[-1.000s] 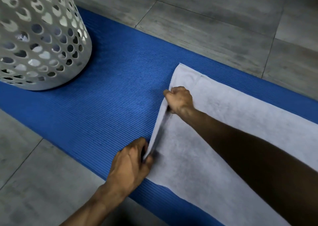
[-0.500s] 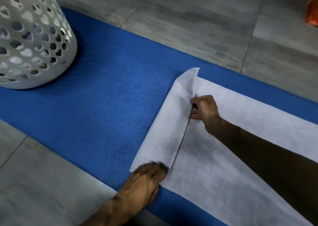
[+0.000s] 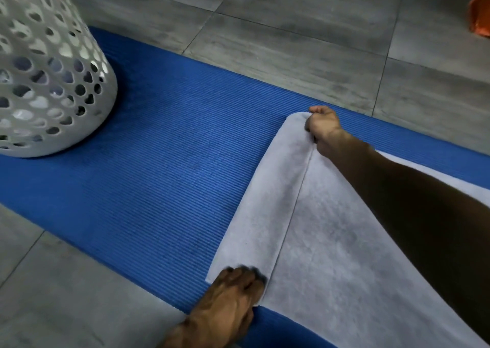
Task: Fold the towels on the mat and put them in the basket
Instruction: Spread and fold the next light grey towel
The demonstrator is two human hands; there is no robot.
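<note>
First narrow fold laid over, far corner pinched, near corner pressed.

At far left, white perforated basket (image 3: 50,82) standing on the blue mat (image 3: 159,175), well apart from the work, pale cloth dimly visible through its holes. Further right, white towel (image 3: 331,241) spread flat on the mat, its left end turned over into a narrow band. Left hand (image 3: 233,294) at the near corner of that band, fingers extended and bearing down on the cloth, holding nothing. Right hand (image 3: 322,127) at the far corner, fingers curled and gripping the folded edge. Likely trouble: band skewing if the far corner is tugged harder than the near one is pinned; fold springing open if released before being smoothed; long right forearm dragging and rumpling the flat part beneath. Orange object (image 3: 480,16) on the grey floor, top right, unrelated.
</note>
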